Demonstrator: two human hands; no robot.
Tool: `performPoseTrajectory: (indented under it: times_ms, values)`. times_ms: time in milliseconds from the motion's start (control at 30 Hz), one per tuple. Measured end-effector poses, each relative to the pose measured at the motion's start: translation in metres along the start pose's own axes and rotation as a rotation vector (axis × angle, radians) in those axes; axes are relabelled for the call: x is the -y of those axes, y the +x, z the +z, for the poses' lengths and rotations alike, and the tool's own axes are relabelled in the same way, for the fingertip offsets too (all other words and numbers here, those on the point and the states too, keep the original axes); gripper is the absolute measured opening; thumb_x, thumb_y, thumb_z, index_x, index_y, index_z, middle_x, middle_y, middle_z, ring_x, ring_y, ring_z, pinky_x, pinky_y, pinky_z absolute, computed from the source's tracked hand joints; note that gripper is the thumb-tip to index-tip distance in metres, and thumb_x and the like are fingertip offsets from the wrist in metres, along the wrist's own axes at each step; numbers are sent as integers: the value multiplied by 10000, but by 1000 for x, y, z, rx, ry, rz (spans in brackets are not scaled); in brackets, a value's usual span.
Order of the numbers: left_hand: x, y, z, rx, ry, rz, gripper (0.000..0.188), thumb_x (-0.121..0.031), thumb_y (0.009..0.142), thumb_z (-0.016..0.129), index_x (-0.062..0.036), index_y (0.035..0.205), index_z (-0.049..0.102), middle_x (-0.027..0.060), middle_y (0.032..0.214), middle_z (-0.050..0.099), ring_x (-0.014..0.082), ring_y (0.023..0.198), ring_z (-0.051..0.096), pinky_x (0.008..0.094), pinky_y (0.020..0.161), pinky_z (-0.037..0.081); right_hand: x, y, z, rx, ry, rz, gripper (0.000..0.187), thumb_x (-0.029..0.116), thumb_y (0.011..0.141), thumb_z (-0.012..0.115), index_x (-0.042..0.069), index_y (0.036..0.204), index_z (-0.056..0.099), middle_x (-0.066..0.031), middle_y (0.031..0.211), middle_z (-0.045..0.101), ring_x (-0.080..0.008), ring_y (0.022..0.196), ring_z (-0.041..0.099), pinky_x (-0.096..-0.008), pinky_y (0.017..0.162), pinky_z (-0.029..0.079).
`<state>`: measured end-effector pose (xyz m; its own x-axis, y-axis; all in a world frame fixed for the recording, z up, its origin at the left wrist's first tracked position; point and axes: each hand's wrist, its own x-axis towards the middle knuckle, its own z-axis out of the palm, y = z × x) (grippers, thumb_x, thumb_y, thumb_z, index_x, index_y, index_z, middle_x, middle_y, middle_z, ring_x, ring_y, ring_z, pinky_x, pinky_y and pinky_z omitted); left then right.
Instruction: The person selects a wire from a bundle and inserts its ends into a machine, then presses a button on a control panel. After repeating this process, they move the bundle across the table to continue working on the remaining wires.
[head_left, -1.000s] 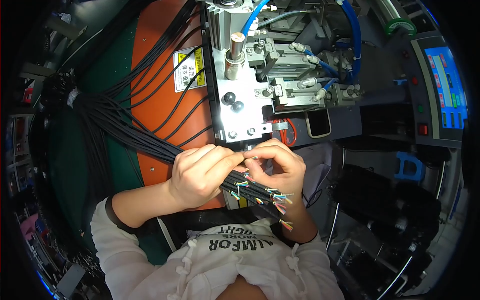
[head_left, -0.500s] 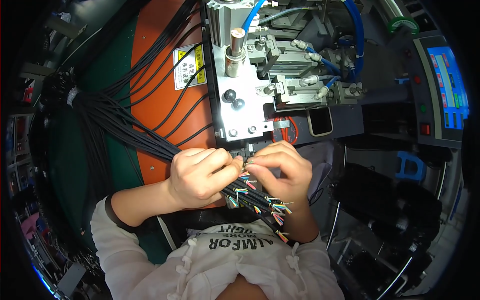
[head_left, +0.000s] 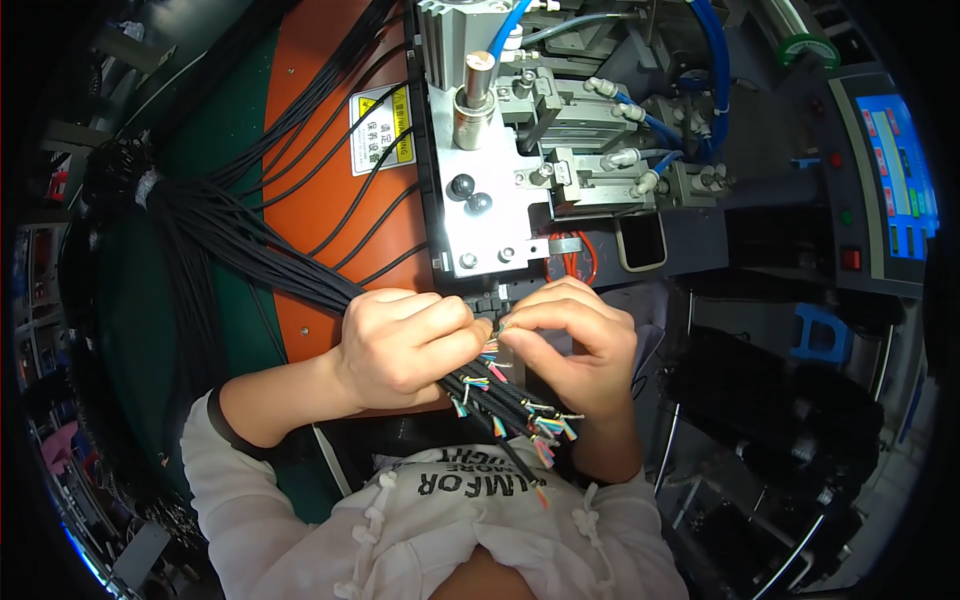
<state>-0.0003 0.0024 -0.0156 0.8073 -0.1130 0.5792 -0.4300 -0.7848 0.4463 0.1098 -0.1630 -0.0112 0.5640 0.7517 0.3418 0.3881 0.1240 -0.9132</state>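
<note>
I have the left hand (head_left: 408,345) curled closed over a thick bundle of slim black cables (head_left: 290,265), which runs from the far left across an orange panel (head_left: 312,348) and fans out at near centre in bright multicoloured wire ends (head_left: 475,383). The right hand (head_left: 503,325) makes a narrow pinch just beside the left fingertips; I can't tell what it grips. Beyond both stands a silver metal machine block (head_left: 490,225).

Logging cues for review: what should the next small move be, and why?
Perhaps the right hand should tease apart whatever sits at its thumb and forefinger: their tips nearly meet beside the left hand, and the black cables below end in splayed coloured wires. Anything pinched is too small to make out.
</note>
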Motion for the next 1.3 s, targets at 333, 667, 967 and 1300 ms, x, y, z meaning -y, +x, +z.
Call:
performPoseTrajectory:
  times_ms: [333, 667, 967, 1300]
  values:
    - [-3, 0, 0, -53, -40, -14, 213, -182, 687, 715, -25, 819, 660, 49, 688, 597, 177, 506, 563, 281, 444, 416, 1, -1, -6, 59, 238, 191, 121, -63, 698, 721, -20, 802, 676, -92, 759, 674, -191, 709, 629, -288, 686, 486]
    - [0, -3, 4, 152, 20, -75, 219, -147, 663, 685, -54, 861, 674, 33, 713, 590, 153, 576, 568, 270, 475, 414, 0, 3, -15, 154, -195, 11, 124, -42, 673, 744, -11, 768, 669, -75, 729, 666, -185, 693, 627, -286, 680, 480]
    - [-11, -5, 4, 181, 321, -60, 346, -97, 680, 659, -77, 1023, 704, -29, 744, 528, 97, 597, 499, 235, 472, 379, -24, -9, -2, -67, -310, 194, 95, -34, 703, 714, -17, 769, 647, -95, 728, 641, -210, 689, 608, -279, 663, 462]
    - [-13, -8, 5, 209, 347, -70, 349, -125, 694, 648, -73, 1034, 705, -44, 762, 507, 86, 611, 473, 231, 469, 313, -27, -7, 6, -38, -399, 181, 101, -26, 714, 676, -18, 711, 575, -81, 646, 539, -201, 614, 516, -298, 593, 422]
